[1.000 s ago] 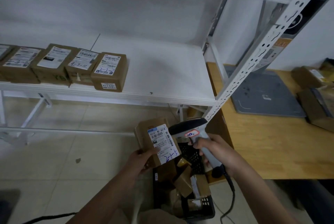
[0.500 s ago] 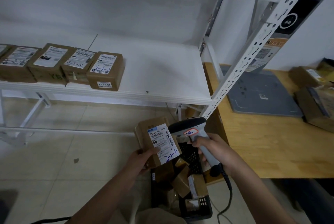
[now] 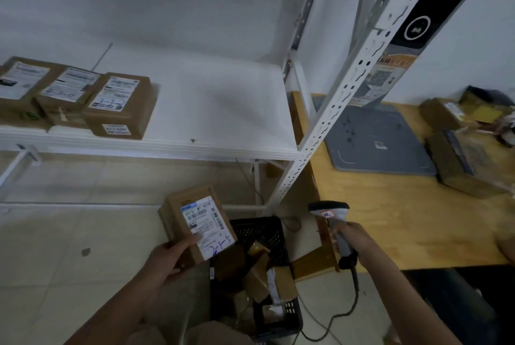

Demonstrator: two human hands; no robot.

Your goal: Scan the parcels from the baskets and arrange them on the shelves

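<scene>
Left hand grips the parcel at its near end, thumb on the label, above the basket. Right hand is wrapped round the scanner, held well apart from the parcel. The label faces up and the long axis runs away from the person, leaning left. Scanning appears done, though blur hides any beam. The next move is to set the parcel on the shelf beside the shelved parcels.

A wooden bench stands to the right with a grey mat flat on it. Behind the mat rises a black panel. The floor is pale tile.
</scene>
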